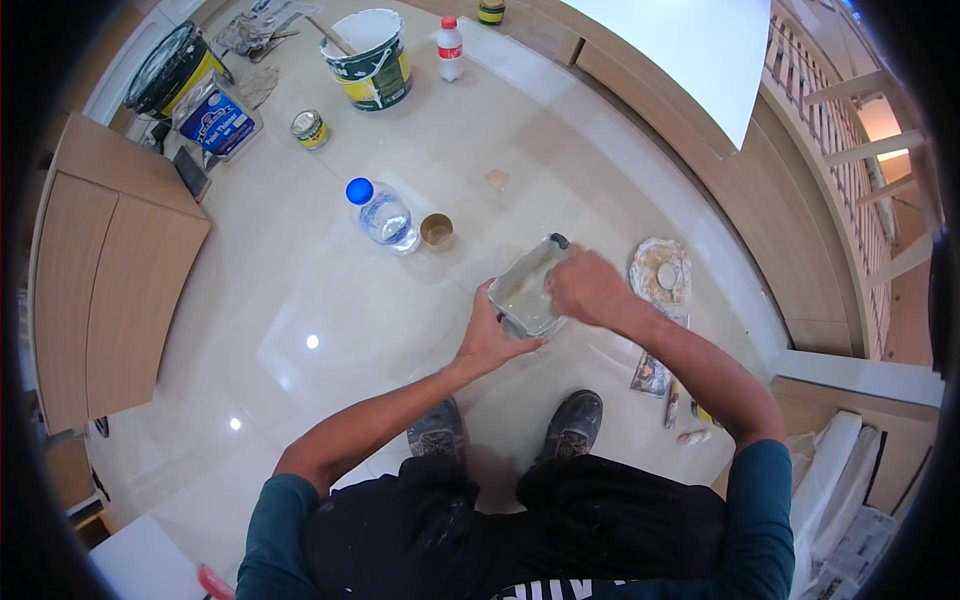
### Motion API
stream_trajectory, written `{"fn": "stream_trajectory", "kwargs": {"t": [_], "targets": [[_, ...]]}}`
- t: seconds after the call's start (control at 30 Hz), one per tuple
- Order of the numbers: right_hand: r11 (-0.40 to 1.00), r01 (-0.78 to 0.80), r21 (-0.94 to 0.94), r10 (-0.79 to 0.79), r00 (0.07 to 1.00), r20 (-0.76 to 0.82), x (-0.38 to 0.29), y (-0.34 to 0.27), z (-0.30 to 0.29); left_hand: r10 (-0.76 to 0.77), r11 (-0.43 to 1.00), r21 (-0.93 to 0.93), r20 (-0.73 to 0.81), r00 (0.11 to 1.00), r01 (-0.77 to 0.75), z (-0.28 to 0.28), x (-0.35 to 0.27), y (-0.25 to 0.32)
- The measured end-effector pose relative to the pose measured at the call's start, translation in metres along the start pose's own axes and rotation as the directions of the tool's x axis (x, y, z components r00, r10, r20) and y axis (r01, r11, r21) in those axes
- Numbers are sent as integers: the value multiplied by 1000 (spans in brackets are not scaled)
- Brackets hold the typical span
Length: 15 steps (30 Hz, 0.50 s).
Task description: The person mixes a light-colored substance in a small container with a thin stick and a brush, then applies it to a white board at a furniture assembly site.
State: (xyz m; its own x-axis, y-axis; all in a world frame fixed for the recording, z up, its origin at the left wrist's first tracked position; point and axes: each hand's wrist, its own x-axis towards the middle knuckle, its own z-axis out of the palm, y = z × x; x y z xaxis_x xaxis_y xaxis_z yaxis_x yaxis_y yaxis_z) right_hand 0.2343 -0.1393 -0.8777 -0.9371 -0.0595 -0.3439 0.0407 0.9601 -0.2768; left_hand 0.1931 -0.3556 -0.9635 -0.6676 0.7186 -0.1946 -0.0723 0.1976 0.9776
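Note:
My left hand (486, 339) grips the near left side of a small plastic tray (519, 271), thumb along its near edge. A pale, wet, whitish liquid (529, 304) lies in the tray, which is held above the tiled floor. My right hand (589, 286) is curled into a fist over the tray's right side; whatever it may hold is hidden. A dark piece (559, 241) shows at the tray's far corner, close to my right knuckles. Beyond the tray a clear water bottle (386, 219) with a blue cap stands beside a small brown cup (436, 229).
A paint bucket (375, 79) with a stick, a red-capped bottle (450, 56), a small tin (310, 129) and a paint thinner can (217, 120) stand farther off. A crusted round lid (660, 271) and a stained flat tool (651, 373) lie at right. A wooden cabinet (120, 277) stands left.

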Motion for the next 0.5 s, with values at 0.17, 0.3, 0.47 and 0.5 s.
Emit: {"fn": "stream_trajectory", "kwargs": {"t": [0.17,0.3,0.47,0.5], "targets": [[968,157,195,-118,973,-199,-2,2,8,15,999,30,-3,1000,-15,1,1,0],[976,184,118,-182,983,-27,-5,9,14,29,999,18,-11,1000,-29,3,-1,-4],[986,166,7,-162,967,-195,-7,14,17,100,993,72,-79,992,-94,7,-4,-12],[965,249,84,-229,953,-198,-7,10,19,116,988,107,-74,990,-108,4,-4,-12]]}}
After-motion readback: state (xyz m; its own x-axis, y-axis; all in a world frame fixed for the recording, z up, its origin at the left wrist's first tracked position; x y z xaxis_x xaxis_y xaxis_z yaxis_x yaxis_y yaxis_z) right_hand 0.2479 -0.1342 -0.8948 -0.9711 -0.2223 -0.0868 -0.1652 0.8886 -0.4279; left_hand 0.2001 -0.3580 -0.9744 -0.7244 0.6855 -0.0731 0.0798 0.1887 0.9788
